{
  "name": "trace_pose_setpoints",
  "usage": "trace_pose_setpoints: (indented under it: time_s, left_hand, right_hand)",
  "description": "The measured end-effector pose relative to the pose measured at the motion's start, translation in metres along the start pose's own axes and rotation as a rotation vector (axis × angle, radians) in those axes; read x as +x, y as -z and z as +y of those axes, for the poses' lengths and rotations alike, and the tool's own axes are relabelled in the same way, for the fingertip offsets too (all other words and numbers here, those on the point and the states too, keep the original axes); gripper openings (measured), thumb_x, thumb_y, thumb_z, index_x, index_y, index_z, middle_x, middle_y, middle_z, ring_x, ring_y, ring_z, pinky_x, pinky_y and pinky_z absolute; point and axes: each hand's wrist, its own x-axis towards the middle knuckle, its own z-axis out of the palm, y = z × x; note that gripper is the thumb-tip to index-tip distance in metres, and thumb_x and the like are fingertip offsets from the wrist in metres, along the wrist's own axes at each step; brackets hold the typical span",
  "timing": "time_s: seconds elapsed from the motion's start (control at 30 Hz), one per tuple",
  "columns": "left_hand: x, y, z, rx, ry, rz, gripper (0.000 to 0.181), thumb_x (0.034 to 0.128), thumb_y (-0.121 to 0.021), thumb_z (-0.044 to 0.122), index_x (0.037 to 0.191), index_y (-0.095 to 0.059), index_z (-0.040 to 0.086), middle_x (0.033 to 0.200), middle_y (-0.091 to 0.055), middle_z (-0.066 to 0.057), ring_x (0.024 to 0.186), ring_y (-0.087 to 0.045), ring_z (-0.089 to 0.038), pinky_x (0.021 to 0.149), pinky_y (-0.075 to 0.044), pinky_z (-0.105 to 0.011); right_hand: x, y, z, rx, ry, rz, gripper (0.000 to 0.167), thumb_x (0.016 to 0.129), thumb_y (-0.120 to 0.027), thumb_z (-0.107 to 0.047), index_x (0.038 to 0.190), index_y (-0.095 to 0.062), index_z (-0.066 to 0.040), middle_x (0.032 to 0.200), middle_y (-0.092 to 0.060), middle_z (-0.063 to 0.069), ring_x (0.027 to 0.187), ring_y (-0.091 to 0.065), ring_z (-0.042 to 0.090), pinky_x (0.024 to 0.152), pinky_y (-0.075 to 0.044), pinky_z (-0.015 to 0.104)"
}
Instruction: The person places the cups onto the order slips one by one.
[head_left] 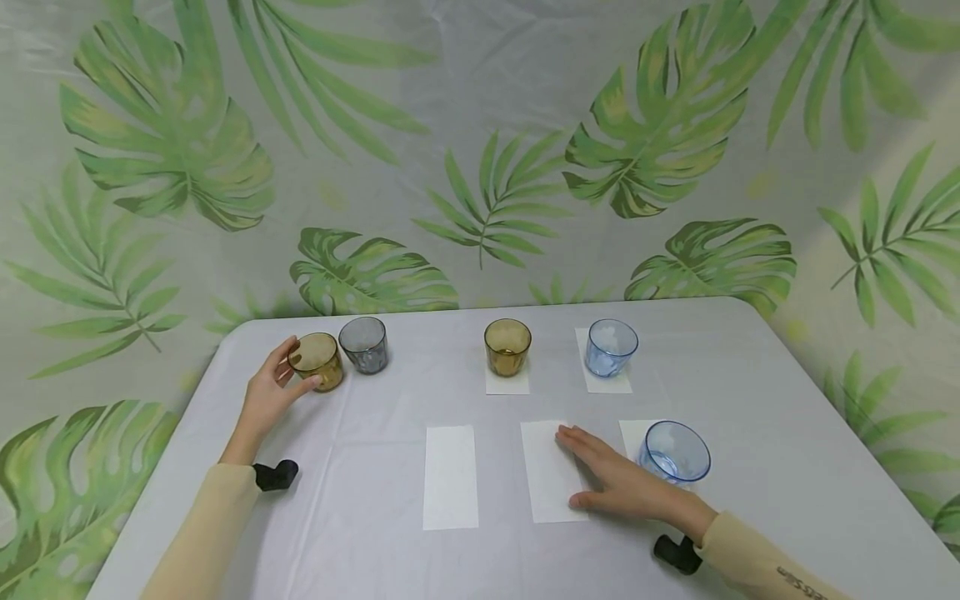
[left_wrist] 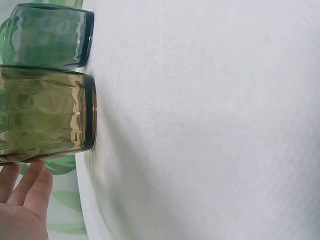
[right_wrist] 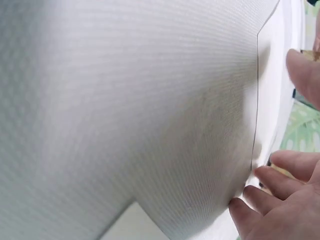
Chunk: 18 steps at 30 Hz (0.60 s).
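My left hand (head_left: 266,400) holds an amber glass (head_left: 321,367) at the table's back left, thumb at its near right side and fingers at its left. In the left wrist view, fingers (left_wrist: 36,192) meet the side of the amber glass (left_wrist: 45,112). A grey glass (head_left: 366,350) stands just right of it. My right hand (head_left: 626,486), fingers extended and thumb apart, is over the right part of a white paper strip (head_left: 546,479), holding nothing. The right wrist view shows this hand (right_wrist: 287,202) low by the cloth; whether it touches cannot be told.
Another amber glass (head_left: 507,350) and a small blue glass (head_left: 611,350) stand on paper strips at the back. A wider blue glass (head_left: 678,454) stands beyond my right wrist, partly over a strip (head_left: 632,433). Another strip (head_left: 450,477) lies at centre left.
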Motion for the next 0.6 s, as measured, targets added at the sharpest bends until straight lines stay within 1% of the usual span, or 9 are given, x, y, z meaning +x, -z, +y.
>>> trace_pose_setpoints:
  time_s: [0.2, 0.27, 0.43, 0.5, 0.6]
  left_hand:
    - [0.0003, -0.0026, 0.0000, -0.040, -0.014, 0.013, 0.080, 0.0870, -0.071, 0.007, 0.150, -0.023, -0.002, 0.147, -0.033, -0.024, 0.130, -0.037, -0.040, 0.109, -0.032, -0.045]
    - [0.0004, -0.0028, 0.0008, -0.034, -0.012, 0.017, 0.079, 0.0876, -0.071, 0.009, 0.150, -0.023, -0.001, 0.147, -0.033, -0.024, 0.129, -0.038, -0.041, 0.108, -0.034, -0.043]
    - [0.0003, -0.0031, 0.0019, -0.011, 0.002, 0.034, 0.078, 0.0879, -0.071, 0.013, 0.150, -0.025, 0.001, 0.146, -0.035, -0.023, 0.127, -0.041, -0.039, 0.106, -0.037, -0.040]
    - [0.0001, -0.0032, 0.0016, -0.007, 0.005, 0.041, 0.077, 0.0877, -0.071, 0.013, 0.149, -0.027, 0.000, 0.146, -0.036, -0.022, 0.126, -0.042, -0.038, 0.105, -0.039, -0.037]
    - [-0.0005, -0.0031, 0.0012, -0.015, 0.009, 0.053, 0.076, 0.0869, -0.072, 0.013, 0.149, -0.029, 0.000, 0.146, -0.037, -0.020, 0.125, -0.043, -0.037, 0.101, -0.043, -0.025]
  right_hand:
    - [0.0003, -0.0028, 0.0019, -0.003, -0.035, -0.009, 0.085, 0.087, -0.069, -0.035, 0.149, -0.026, 0.003, 0.154, -0.021, 0.022, 0.139, -0.017, 0.043, 0.109, -0.021, 0.060]
    - [0.0002, -0.0034, 0.0019, -0.010, -0.045, -0.011, 0.084, 0.086, -0.070, -0.033, 0.149, -0.026, 0.002, 0.154, -0.021, 0.020, 0.140, -0.017, 0.041, 0.110, -0.021, 0.058]
    - [-0.0009, -0.0036, 0.0010, -0.032, -0.026, 0.005, 0.084, 0.086, -0.072, -0.030, 0.148, -0.027, 0.003, 0.154, -0.022, 0.020, 0.139, -0.019, 0.041, 0.108, -0.023, 0.059]
    - [-0.0012, -0.0035, 0.0004, -0.042, -0.011, 0.013, 0.083, 0.086, -0.072, -0.030, 0.147, -0.028, 0.004, 0.153, -0.023, 0.021, 0.139, -0.020, 0.042, 0.108, -0.024, 0.059]
    - [-0.0015, -0.0033, -0.0001, -0.050, -0.003, 0.016, 0.083, 0.086, -0.071, -0.030, 0.147, -0.028, 0.004, 0.153, -0.024, 0.020, 0.138, -0.021, 0.042, 0.107, -0.025, 0.059]
